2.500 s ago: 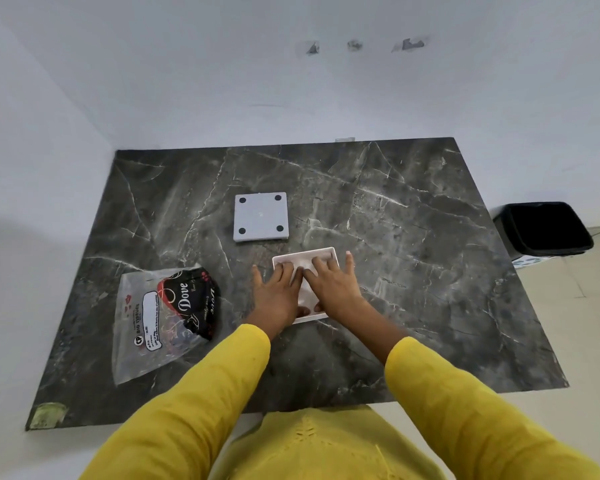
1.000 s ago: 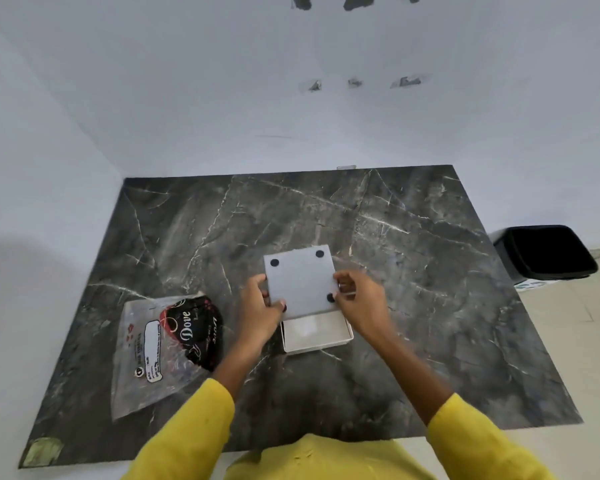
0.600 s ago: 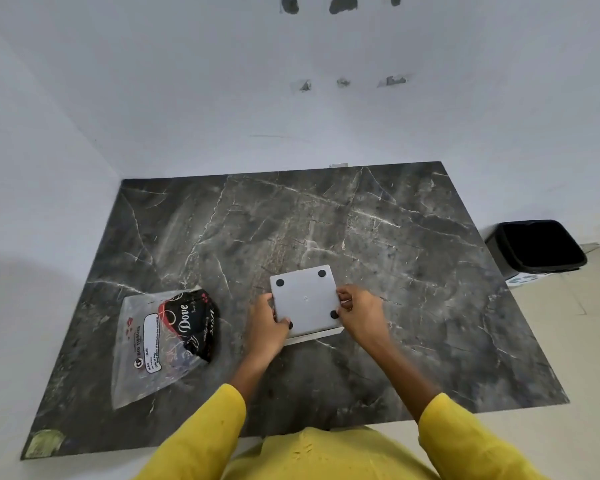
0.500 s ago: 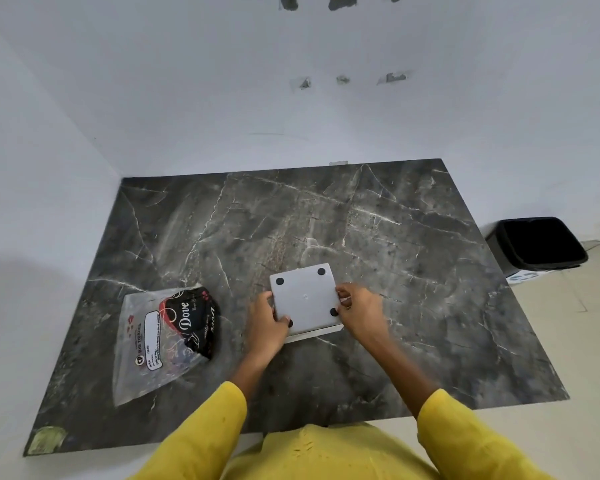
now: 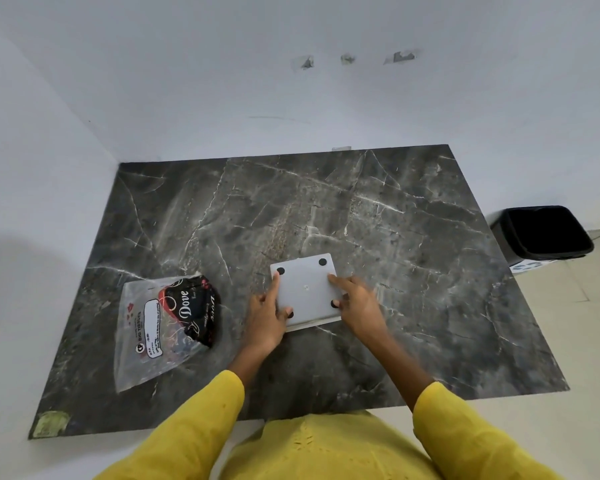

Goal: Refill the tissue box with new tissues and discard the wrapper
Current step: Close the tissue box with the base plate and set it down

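A grey square base plate [image 5: 305, 289] with black round feet lies on top of the white tissue box [image 5: 312, 323], of which only a thin front edge shows. My left hand [image 5: 269, 317] holds the plate's left side, index finger stretched along the edge and thumb by the near-left foot. My right hand [image 5: 357, 306] holds its right side, index finger on top and thumb by the near-right foot. The tissues are hidden inside the box. The clear plastic wrapper [image 5: 160, 327], printed black and red, lies flat on the table to the left, apart from both hands.
The dark marble table [image 5: 361, 209] sits in a corner of white walls at the left and back. A black bin [image 5: 544, 233] stands on the floor beyond the table's right edge. A greenish patch [image 5: 51, 422] marks the near-left table corner.
Both hands lifted the grey plate from the far side, carried it over the open white box and lowered it on. It now lies flat on the box, and my fingers have spread over it.
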